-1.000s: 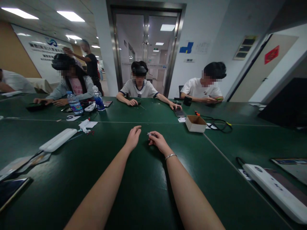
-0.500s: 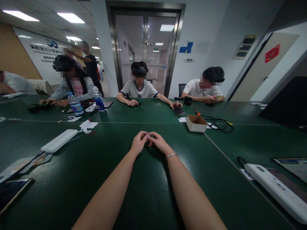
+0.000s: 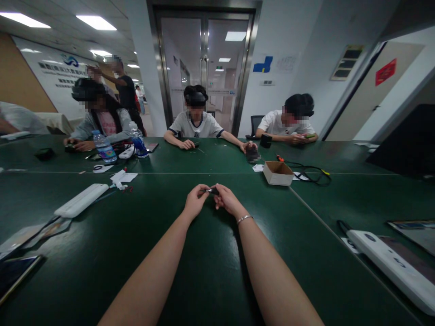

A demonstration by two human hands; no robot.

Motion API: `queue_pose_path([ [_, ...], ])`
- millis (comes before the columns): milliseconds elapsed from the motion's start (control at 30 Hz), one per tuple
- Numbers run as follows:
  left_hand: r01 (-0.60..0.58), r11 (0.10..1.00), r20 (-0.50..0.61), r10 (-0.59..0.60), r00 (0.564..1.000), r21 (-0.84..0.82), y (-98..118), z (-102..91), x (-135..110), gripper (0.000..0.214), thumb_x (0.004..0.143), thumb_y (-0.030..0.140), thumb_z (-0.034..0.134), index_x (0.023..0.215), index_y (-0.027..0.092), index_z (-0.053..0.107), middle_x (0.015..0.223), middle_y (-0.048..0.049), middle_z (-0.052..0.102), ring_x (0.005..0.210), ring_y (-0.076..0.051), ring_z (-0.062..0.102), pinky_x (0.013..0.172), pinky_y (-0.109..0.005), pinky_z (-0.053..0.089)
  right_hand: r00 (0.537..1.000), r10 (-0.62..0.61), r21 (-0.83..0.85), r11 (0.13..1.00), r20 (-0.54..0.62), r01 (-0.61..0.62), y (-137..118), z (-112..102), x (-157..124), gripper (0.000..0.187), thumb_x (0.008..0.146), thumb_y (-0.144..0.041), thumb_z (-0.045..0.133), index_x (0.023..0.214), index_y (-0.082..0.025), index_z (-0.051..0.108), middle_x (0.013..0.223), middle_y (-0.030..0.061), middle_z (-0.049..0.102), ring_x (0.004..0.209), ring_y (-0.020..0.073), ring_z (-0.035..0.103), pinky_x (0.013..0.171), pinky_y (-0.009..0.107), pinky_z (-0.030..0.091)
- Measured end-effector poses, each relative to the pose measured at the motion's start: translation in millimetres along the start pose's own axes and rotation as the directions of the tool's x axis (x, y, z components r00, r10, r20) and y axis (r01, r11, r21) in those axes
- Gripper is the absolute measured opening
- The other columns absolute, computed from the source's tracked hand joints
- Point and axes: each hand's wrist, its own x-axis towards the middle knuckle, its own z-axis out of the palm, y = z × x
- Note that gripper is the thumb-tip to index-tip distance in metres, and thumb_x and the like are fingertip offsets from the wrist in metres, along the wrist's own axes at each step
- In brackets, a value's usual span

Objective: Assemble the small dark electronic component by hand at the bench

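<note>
A small dark object with a short silvery part (image 3: 213, 191) is held between my two hands, just above the green table. My left hand (image 3: 195, 201) pinches its left end with thumb and fingertips. Closed around the dark right end is my right hand (image 3: 228, 199), its lower fingers curled beneath; a silver bracelet circles that wrist. Fingers cover both ends of the object, and it is too small for me to tell its kind.
An open cardboard box (image 3: 278, 173) and a black cable (image 3: 311, 176) lie beyond, to the right. White power banks flank my arms, one at left (image 3: 81, 200), one at right (image 3: 390, 267). Bottles (image 3: 104, 147) stand far left. Several people sit across the green table (image 3: 204, 271).
My hands have drawn slightly apart, and more of the dark object with its silvery part shows between them. The view has shifted a little.
</note>
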Motion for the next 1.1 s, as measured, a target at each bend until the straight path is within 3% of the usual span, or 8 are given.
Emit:
queue_pose_path([
  [133,0.053,0.998,0.002,-0.053,0.999,-0.036,3.4,-2.8,-2.3,0.024,0.079,0.032,0.060,0.097,0.017,0.062,0.098,-0.0064,0.065,0.080,-0.016,0.062,0.075,-0.028,0.051,1.000,0.022,-0.027,0.999,-0.022,-0.023,-0.9,3.1,0.2,0.041,0.077,-0.057,0.060,0.093,-0.020,0.054,0.044,-0.0115,0.035,0.031,0.0064,0.029,0.030,0.019,0.034],
  [233,0.092,0.994,0.010,-0.092,0.996,-0.054,1.1,-3.6,-2.9,0.029,0.080,0.038,0.060,0.099,0.017,0.063,0.093,-0.0059,0.066,0.075,-0.014,0.062,0.069,-0.027,0.050,1.000,0.012,-0.009,1.000,-0.007,-0.012,-1.0,4.6,0.2,0.033,0.074,-0.048,0.063,0.092,-0.021,0.054,0.047,-0.0116,0.036,0.034,0.0055,0.029,0.033,0.019,0.037],
  [400,0.110,0.993,-0.015,-0.110,0.994,-0.036,-3.5,-2.8,-0.3,0.030,0.079,0.042,0.061,0.096,0.017,0.064,0.084,-0.0051,0.066,0.073,-0.015,0.061,0.065,-0.026,0.049,0.999,-0.044,0.010,0.999,0.013,0.044,0.9,1.6,0.9,0.032,0.065,-0.026,0.069,0.094,-0.020,0.057,0.058,-0.0078,0.050,0.044,0.0073,0.046,0.047,0.023,0.049],
  [567,0.091,0.996,-0.018,-0.091,0.996,-0.027,-4.6,-2.0,0.1,0.029,0.081,0.040,0.059,0.097,0.017,0.065,0.086,-0.0058,0.066,0.075,-0.015,0.062,0.066,-0.025,0.050,1.000,-0.018,0.098,0.995,-0.011,0.019,-0.7,-4.4,-2.2,0.029,0.071,-0.033,0.072,0.095,-0.020,0.059,0.059,-0.0063,0.051,0.047,0.0082,0.049,0.054,0.027,0.054],
  [733,0.157,0.977,0.008,-0.157,0.988,-0.144,0.3,2.4,-2.2,0.035,0.076,0.038,0.065,0.100,0.013,0.063,0.087,-0.0057,0.064,0.067,-0.012,0.060,0.061,-0.022,0.050,0.998,-0.040,0.073,0.997,0.057,0.035,0.5,0.1,-9.3,0.046,0.068,-0.028,0.077,0.107,-0.022,0.053,0.075,-0.0037,0.059,0.059,0.0117,0.063,0.063,0.030,0.058],
  [900,0.273,0.956,0.103,-0.262,0.960,-0.111,14.8,5.7,-15.7,0.026,0.079,0.033,0.062,0.094,0.013,0.061,0.081,-0.0047,0.063,0.053,-0.009,0.057,0.050,-0.020,0.046,0.998,-0.048,-0.204,0.978,0.030,0.053,9.5,17.0,-13.7,0.051,0.073,-0.023,0.071,0.118,-0.021,0.046,0.084,-0.0009,0.061,0.041,0.0068,0.054,0.038,0.020,0.047],
  [1000,0.339,0.940,0.146,-0.329,0.933,-0.046,22.7,-10.3,-31.8,0.022,0.081,0.034,0.059,0.093,0.015,0.059,0.083,-0.0047,0.063,0.056,-0.012,0.062,0.052,-0.022,0.049,0.999,-0.027,-0.340,0.940,-0.039,0.012,3.5,21.9,-34.9,0.056,0.074,-0.020,0.068,0.125,-0.025,0.045,0.115,0.0078,0.056,0.041,0.0028,0.052,0.036,0.018,0.045],
  [1100,0.392,0.920,0.081,-0.393,0.916,0.023,33.5,-54.2,-55.6,0.030,0.078,0.040,0.061,0.096,0.016,0.059,0.091,-0.0062,0.063,0.064,-0.014,0.066,0.055,-0.023,0.052,0.997,0.078,-0.459,0.887,0.026,-0.057,-17.0,13.1,-88.7,0.049,0.080,-0.025,0.063,0.127,-0.026,0.048,0.126,0.0105,0.052,0.045,0.0026,0.051,0.042,0.020,0.047],
])
